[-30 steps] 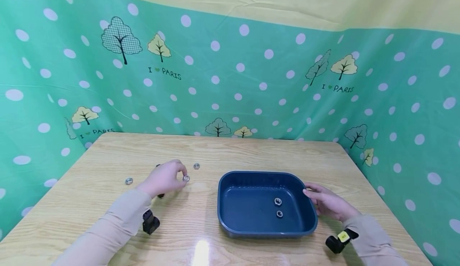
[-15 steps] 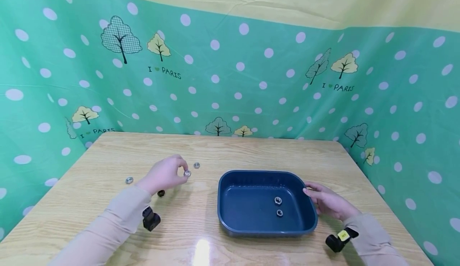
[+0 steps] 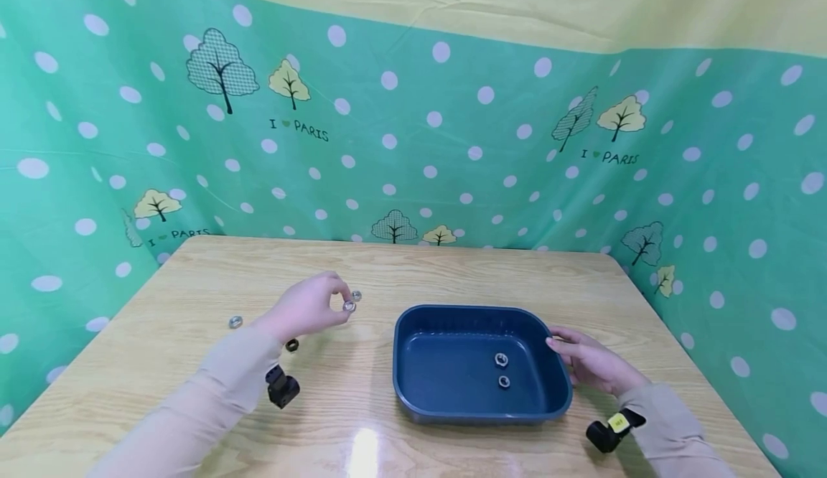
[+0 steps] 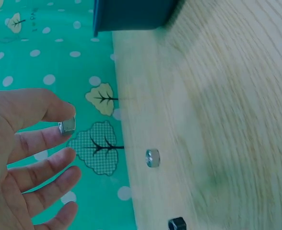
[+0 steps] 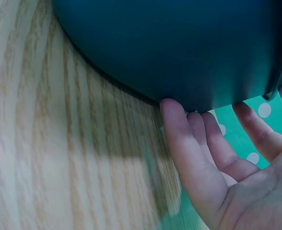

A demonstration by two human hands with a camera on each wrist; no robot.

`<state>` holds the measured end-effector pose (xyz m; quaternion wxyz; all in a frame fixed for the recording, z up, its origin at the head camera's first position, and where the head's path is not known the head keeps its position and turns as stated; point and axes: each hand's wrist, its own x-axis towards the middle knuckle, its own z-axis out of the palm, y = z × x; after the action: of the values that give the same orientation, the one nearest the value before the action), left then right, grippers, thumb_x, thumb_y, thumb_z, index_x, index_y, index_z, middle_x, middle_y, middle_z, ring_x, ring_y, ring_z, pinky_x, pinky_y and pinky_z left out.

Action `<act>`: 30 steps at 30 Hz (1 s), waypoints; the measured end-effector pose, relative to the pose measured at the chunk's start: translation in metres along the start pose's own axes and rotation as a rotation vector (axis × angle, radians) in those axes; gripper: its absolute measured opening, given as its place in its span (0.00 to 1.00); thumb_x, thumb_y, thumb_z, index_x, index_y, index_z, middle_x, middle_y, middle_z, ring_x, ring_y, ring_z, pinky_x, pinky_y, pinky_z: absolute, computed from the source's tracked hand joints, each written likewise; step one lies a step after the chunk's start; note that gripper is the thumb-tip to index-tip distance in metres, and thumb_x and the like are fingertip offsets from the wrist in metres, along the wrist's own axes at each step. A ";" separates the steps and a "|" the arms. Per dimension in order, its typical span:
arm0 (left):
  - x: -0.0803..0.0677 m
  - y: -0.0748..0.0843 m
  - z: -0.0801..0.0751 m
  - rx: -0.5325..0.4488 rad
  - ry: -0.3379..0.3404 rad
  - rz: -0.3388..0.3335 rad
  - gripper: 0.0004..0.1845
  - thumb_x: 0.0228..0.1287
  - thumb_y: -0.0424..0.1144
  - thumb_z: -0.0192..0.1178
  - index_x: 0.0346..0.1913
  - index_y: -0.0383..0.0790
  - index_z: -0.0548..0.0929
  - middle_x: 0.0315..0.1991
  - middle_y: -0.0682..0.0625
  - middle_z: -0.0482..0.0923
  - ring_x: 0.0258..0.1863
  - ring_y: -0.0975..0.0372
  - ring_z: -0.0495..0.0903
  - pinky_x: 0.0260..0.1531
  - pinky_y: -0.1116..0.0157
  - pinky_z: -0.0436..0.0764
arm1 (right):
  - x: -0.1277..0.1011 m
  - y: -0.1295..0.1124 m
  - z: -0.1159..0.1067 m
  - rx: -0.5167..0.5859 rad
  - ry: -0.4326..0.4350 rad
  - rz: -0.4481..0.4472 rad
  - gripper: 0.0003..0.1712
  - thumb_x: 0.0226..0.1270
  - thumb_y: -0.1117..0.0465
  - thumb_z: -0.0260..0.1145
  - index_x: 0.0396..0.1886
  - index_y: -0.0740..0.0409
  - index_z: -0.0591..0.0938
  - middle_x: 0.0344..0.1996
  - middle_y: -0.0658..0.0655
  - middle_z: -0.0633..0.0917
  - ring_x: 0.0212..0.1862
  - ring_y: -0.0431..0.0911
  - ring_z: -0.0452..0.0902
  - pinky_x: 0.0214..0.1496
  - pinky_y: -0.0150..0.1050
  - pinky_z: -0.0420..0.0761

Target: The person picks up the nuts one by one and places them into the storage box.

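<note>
My left hand [image 3: 309, 306] pinches a small silver hex nut [image 4: 67, 125] between thumb and index finger, its other fingers loosely bent. In the head view the held nut is above the table, overlapping the edge of another silver nut [image 3: 357, 296]. My right hand [image 3: 593, 363] grips the right side of a dark blue rectangular tub [image 3: 403, 399], thumb at the rim and fingertips against the outer wall [image 5: 179, 57]. Inside the tub, toward its right, lie two nuts, a larger one [image 3: 500, 359] and a smaller one [image 3: 504, 382].
A black nut [image 3: 292, 345] lies beneath my left wrist, and a silver nut [image 3: 235, 321] farther left. The wooden table [image 3: 452, 453] ends at a green dotted cloth [image 3: 426, 133] behind and on both sides. Each wrist carries a small black camera [image 3: 282, 386].
My left hand has moved a little rightward and away from me, carrying the pinched nut toward the far silver nut. The black nut under it has come into fuller view. My right hand stays put.
</note>
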<state>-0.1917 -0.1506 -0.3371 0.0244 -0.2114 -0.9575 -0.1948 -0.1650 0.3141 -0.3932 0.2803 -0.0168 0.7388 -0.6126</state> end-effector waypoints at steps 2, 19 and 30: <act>0.002 0.003 0.000 -0.007 -0.002 0.004 0.06 0.51 0.38 0.66 0.33 0.43 0.83 0.39 0.49 0.79 0.35 0.58 0.79 0.36 0.59 0.78 | 0.000 0.000 0.000 -0.001 -0.001 -0.002 0.41 0.74 0.50 0.51 0.71 0.71 0.46 0.51 0.52 0.82 0.48 0.42 0.79 0.50 0.50 0.79; 0.016 0.033 -0.003 -0.014 -0.019 0.056 0.07 0.51 0.40 0.67 0.33 0.44 0.83 0.40 0.50 0.79 0.31 0.62 0.74 0.35 0.63 0.76 | 0.000 0.001 -0.002 0.011 -0.024 -0.022 0.40 0.74 0.51 0.50 0.70 0.72 0.47 0.49 0.50 0.83 0.47 0.41 0.79 0.49 0.49 0.79; 0.026 0.054 0.001 -0.039 -0.034 0.117 0.05 0.52 0.40 0.66 0.32 0.44 0.83 0.40 0.50 0.80 0.38 0.59 0.78 0.41 0.60 0.77 | 0.000 0.001 -0.001 0.024 -0.031 -0.024 0.40 0.74 0.51 0.50 0.70 0.72 0.45 0.47 0.48 0.83 0.47 0.40 0.80 0.48 0.47 0.79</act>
<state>-0.1926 -0.0951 -0.3149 0.0153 -0.2705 -0.9398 -0.2081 -0.1649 0.3156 -0.3939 0.2843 -0.0317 0.7268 -0.6245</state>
